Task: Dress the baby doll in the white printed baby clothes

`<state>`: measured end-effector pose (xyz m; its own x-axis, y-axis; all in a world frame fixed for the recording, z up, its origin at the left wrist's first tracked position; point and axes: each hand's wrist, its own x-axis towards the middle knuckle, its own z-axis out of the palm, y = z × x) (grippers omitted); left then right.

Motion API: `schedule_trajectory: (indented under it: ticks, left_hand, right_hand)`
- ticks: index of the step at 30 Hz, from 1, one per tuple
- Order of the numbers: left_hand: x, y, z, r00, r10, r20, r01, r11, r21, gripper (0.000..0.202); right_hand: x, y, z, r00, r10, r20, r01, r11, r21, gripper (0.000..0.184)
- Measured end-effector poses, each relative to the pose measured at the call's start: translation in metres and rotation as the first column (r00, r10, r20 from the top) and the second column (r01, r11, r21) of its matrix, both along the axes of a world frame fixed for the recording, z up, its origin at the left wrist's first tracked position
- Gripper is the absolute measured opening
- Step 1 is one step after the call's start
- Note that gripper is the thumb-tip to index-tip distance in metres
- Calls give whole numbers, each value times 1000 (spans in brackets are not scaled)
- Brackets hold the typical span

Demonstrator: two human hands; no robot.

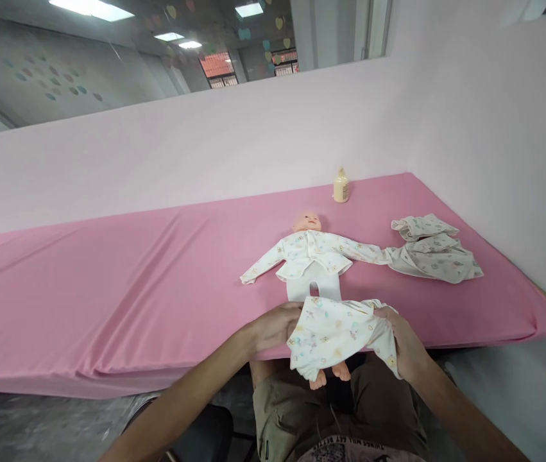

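Observation:
A baby doll (308,222) lies on its back, dressed in a white patterned long-sleeved top (308,247) with the sleeves spread wide. Below the top, white cloth (312,279) covers its body and upper legs. Matching patterned baby pants (333,333) are held across the doll's legs, hiding most of them; its feet (329,376) stick out past the table's front edge. My left hand (277,326) is closed at the left edge of the pants, its fingertips partly hidden. My right hand (402,340) grips the bunched right side.
A pink cloth covers the long table (157,289). Folded patterned baby clothes (434,250) lie at the right, touching the doll's sleeve end. Near the back wall stands a cream pump bottle (341,187). A dark chair (205,430) is below the front edge.

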<state>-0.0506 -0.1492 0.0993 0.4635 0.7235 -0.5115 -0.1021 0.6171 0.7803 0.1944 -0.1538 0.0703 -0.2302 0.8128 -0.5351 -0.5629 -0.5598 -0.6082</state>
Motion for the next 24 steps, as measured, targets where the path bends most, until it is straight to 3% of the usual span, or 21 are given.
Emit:
schedule_trajectory:
  ticks: [3, 8, 13, 17, 20, 24]
  left_hand:
    - [-10, -12, 13, 996, 84, 36, -86, 993, 77, 41]
    - [7, -29, 15, 992, 27, -126, -5, 985, 173, 41]
    - [25, -30, 12, 936, -110, -335, 209, 938, 277, 46]
    - [18, -24, 13, 902, -193, -387, 303, 920, 248, 50]
    - [10, -19, 12, 920, -93, -380, 184, 960, 210, 45]
    - [10, -13, 5, 950, 64, -304, -4, 981, 192, 41]
  right_hand:
    - [-7, -11, 3, 990, 72, -122, -76, 997, -25, 26]
    - [-31, -26, 1, 951, 216, -219, -231, 972, -44, 41]
    - [-57, -33, -8, 913, 173, -369, -222, 970, -95, 38]
    - [-60, -38, -10, 922, 74, -380, -144, 977, -160, 34]
    - [-58, -41, -8, 929, 2, -370, -79, 978, -193, 27]
    - [-56, -43, -3, 924, 18, -383, -65, 992, -110, 22]
